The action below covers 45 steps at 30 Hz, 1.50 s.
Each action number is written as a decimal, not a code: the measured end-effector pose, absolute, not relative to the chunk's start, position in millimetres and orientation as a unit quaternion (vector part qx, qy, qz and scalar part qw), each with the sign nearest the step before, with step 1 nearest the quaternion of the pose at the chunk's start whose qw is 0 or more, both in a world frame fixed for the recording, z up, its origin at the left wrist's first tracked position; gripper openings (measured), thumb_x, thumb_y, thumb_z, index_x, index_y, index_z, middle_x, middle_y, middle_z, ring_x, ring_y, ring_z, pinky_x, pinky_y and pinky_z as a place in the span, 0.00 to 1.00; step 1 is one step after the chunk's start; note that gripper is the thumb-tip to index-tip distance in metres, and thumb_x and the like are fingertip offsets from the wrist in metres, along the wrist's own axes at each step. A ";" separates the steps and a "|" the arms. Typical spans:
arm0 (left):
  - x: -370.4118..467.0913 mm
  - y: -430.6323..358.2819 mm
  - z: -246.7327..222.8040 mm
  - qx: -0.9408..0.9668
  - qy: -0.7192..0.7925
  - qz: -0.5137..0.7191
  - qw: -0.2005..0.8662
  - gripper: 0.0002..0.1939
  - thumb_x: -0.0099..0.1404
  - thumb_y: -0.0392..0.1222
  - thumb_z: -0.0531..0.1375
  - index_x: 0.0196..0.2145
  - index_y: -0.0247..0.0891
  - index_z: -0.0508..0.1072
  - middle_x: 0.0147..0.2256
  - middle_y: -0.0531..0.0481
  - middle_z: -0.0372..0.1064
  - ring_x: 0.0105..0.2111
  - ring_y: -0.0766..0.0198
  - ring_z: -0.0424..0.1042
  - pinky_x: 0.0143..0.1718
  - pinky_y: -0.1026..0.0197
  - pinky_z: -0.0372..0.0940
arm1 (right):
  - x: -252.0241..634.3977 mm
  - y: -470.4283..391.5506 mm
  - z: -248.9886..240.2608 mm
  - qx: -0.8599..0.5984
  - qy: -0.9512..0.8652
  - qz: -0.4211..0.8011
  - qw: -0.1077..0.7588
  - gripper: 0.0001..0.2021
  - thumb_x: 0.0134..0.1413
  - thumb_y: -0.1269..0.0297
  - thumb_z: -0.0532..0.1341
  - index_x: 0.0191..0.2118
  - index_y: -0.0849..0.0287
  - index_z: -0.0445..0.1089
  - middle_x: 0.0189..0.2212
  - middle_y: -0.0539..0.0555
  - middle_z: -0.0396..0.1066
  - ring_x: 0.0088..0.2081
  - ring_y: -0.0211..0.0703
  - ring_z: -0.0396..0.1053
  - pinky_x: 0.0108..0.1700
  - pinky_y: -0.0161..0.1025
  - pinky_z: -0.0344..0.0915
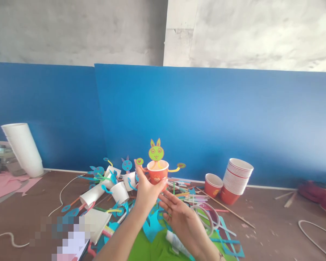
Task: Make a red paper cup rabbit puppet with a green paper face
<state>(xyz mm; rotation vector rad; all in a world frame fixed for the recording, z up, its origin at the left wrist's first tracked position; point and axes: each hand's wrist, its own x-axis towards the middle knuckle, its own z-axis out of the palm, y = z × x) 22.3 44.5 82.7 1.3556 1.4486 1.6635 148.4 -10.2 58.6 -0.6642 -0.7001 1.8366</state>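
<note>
My left hand [148,192] grips a red paper cup [158,174] around its side, holding it upright above the table. A green paper rabbit face [156,153] stands up from the cup's rim. Straw arms stick out at both sides, each ending in a green oval; the yellow one [175,169] is on the right. Just below the cup, my right hand [180,214] is open with its palm turned up and fingers stretched toward the base. Whether its fingertips touch the cup I cannot tell.
White cups with blue paper figures [119,192] lie heaped on the left, beside loose straws [197,198] and tape rolls [206,217]. Red cups [237,177] are stacked on the right, white cups [23,148] far left. Green paper [149,246] and a white tube [178,243] lie in front.
</note>
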 end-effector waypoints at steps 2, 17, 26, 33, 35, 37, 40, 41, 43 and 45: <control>10.6 57.0 81.6 0.511 0.545 0.629 0.218 0.54 0.50 0.43 0.68 0.64 0.38 0.39 0.49 0.40 0.67 0.49 0.51 0.70 0.50 0.53 0.65 | 148.7 -9.0 57.5 -0.291 -0.277 0.763 0.507 0.24 0.38 0.66 0.66 0.47 0.58 0.71 0.50 0.59 0.69 0.45 0.46 0.67 0.39 0.37 0.62; -35.8 115.2 47.3 0.495 0.691 0.507 0.142 0.62 0.49 0.45 0.67 0.64 0.27 0.26 0.54 0.24 0.62 0.53 0.39 0.67 0.48 0.47 0.63 | 145.2 -11.9 60.8 -0.301 -0.313 0.756 0.490 0.12 0.37 0.70 0.66 0.35 0.59 0.74 0.33 0.52 0.72 0.33 0.38 0.66 0.31 0.32 0.58; -40.1 112.9 50.6 0.506 0.673 0.522 0.135 0.62 0.49 0.41 0.67 0.64 0.28 0.24 0.63 0.23 0.42 0.63 0.42 0.47 0.58 0.48 0.54 | 151.6 -5.0 61.5 -0.368 -0.379 0.692 0.491 0.10 0.40 0.67 0.64 0.35 0.58 0.72 0.32 0.52 0.72 0.32 0.41 0.66 0.31 0.34 0.57; -34.7 111.5 44.9 0.543 0.673 0.476 0.160 0.60 0.51 0.41 0.65 0.64 0.25 0.25 0.43 0.31 0.73 0.43 0.40 0.73 0.41 0.49 0.66 | 173.8 -5.0 50.2 -0.603 -0.728 0.250 0.212 0.07 0.43 0.67 0.60 0.31 0.57 0.73 0.26 0.56 0.73 0.30 0.49 0.66 0.31 0.41 0.53; -30.2 112.6 43.7 0.557 0.667 0.468 0.163 0.59 0.51 0.40 0.65 0.64 0.25 0.24 0.40 0.35 0.75 0.39 0.43 0.75 0.38 0.52 0.66 | 174.0 -10.5 47.5 -0.609 -0.749 0.223 0.132 0.08 0.40 0.66 0.61 0.31 0.58 0.74 0.28 0.59 0.74 0.31 0.53 0.68 0.31 0.42 0.54; -25.8 113.8 43.1 0.567 0.662 0.462 0.163 0.59 0.52 0.40 0.65 0.64 0.25 0.24 0.38 0.37 0.75 0.37 0.44 0.76 0.36 0.54 0.66 | 170.9 -15.1 46.4 -0.607 -0.762 0.202 0.095 0.09 0.38 0.69 0.62 0.31 0.58 0.74 0.31 0.63 0.75 0.34 0.58 0.70 0.32 0.43 0.56; -22.7 114.2 43.1 0.573 0.659 0.460 0.161 0.59 0.51 0.41 0.65 0.65 0.25 0.27 0.36 0.38 0.76 0.37 0.43 0.76 0.36 0.54 0.65 | 164.4 -17.8 46.0 -0.602 -0.776 0.182 0.049 0.13 0.37 0.74 0.60 0.33 0.59 0.74 0.35 0.65 0.75 0.37 0.60 0.72 0.34 0.44 0.59; -22.9 113.8 43.1 0.573 0.657 0.463 0.161 0.58 0.51 0.41 0.65 0.65 0.25 0.29 0.35 0.38 0.76 0.37 0.43 0.76 0.36 0.54 0.65 | 162.8 -17.7 45.7 -0.598 -0.780 0.181 0.035 0.14 0.37 0.75 0.59 0.34 0.59 0.74 0.36 0.65 0.75 0.37 0.61 0.72 0.34 0.44 0.60; -25.6 112.8 42.9 0.570 0.651 0.474 0.161 0.58 0.50 0.43 0.66 0.65 0.26 0.31 0.37 0.38 0.76 0.37 0.44 0.76 0.37 0.54 0.65 | 160.9 -17.1 44.9 -0.591 -0.785 0.182 0.016 0.14 0.38 0.76 0.58 0.35 0.60 0.74 0.36 0.67 0.75 0.38 0.62 0.73 0.35 0.46 0.62; -30.4 112.4 41.8 0.560 0.646 0.494 0.159 0.58 0.50 0.44 0.66 0.65 0.27 0.34 0.38 0.38 0.76 0.38 0.45 0.76 0.37 0.55 0.66 | 160.5 -16.7 44.5 -0.588 -0.787 0.184 0.007 0.14 0.39 0.76 0.58 0.34 0.62 0.75 0.36 0.67 0.76 0.38 0.63 0.73 0.36 0.47 0.63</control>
